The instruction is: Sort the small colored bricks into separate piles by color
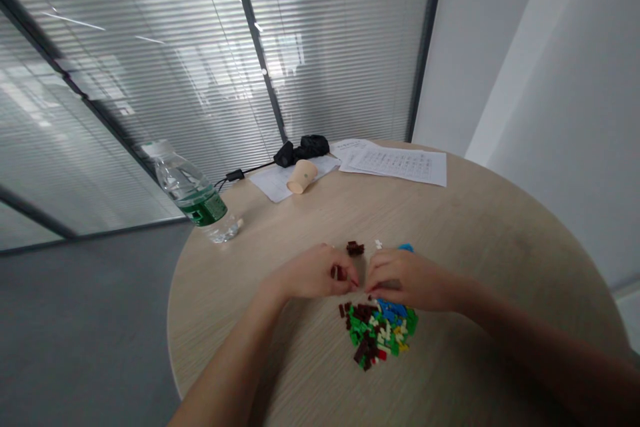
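Note:
My left hand [317,271] is closed in a pinch just beyond a pile of small toy bricks [380,333]. A trace of red shows at its fingertips, but what it holds is too small to make out. Dark brown bricks [340,273] show through the gap between its thumb and finger. Close by on the right, my right hand [407,278] also pinches, with its fingertips pointing down at the table; anything between them is hidden. The pile mixes green, brown, cream, blue, yellow and red pieces. Blue bricks [393,309] lie right under the right hand.
Beyond the hands are a brown brick cluster [355,249], white pieces [379,244] and a blue piece [406,247]. A water bottle [203,203] stands at the left edge of the round table [500,247]. Farther back lie a paper cup [302,177], printed sheets [400,164] and a black bundle [314,145].

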The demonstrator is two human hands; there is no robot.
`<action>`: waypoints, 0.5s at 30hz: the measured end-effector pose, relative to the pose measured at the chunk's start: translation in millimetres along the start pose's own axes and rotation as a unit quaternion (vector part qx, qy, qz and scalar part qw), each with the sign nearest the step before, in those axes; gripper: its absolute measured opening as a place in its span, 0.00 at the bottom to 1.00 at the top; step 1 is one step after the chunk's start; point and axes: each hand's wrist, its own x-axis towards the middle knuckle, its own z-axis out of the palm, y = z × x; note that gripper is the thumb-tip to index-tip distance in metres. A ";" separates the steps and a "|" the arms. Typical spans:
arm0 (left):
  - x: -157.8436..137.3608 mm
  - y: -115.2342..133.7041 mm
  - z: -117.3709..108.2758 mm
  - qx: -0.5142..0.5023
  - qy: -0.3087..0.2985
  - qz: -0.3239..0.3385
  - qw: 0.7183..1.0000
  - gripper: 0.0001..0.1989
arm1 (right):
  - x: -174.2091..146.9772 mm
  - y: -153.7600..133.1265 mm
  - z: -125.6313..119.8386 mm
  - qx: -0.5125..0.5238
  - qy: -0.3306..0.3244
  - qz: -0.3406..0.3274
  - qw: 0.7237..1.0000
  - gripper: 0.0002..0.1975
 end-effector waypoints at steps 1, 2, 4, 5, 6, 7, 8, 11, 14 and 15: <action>0.0 -1.0 0.1 0.006 0.003 -0.003 1.000 0.09 | 0.6 1.0 1.9 0.000 -0.003 -0.001 1.000 0.08; -0.2 -1.8 0.0 0.009 0.005 -0.005 1.000 0.08 | 1.1 2.1 3.7 0.001 -0.005 -0.002 1.000 0.08; -0.6 -3.2 -0.4 0.013 0.011 -0.009 1.000 0.08 | 1.5 4.0 6.5 0.003 -0.007 -0.002 1.000 0.08; -0.8 -3.7 -0.6 0.015 0.013 -0.010 1.000 0.08 | 1.5 4.5 7.5 0.004 -0.007 -0.003 1.000 0.07; -0.9 -4.1 -0.7 0.016 0.015 -0.012 1.000 0.07 | 1.4 4.7 8.3 0.004 -0.008 -0.005 1.000 0.07; -0.8 -4.3 -0.7 0.018 0.015 -0.014 1.000 0.07 | 1.3 4.6 8.8 0.003 -0.009 -0.005 1.000 0.07; -0.6 -4.4 -0.5 0.019 0.016 -0.017 1.000 0.07 | 1.3 4.4 8.9 -0.001 -0.008 -0.002 1.000 0.07; 1.7 -3.5 1.2 0.016 0.021 -0.020 0.999 0.07 | 1.3 3.5 7.9 -0.009 0.018 0.020 1.000 0.07; 5.9 -1.3 4.6 -0.005 0.042 -0.018 0.999 0.09 | 1.9 3.8 5.5 0.011 0.081 0.058 0.995 0.06; 7.5 -0.6 5.9 -0.017 0.051 -0.021 0.998 0.09 | 2.2 4.0 4.6 0.021 0.104 0.076 0.991 0.05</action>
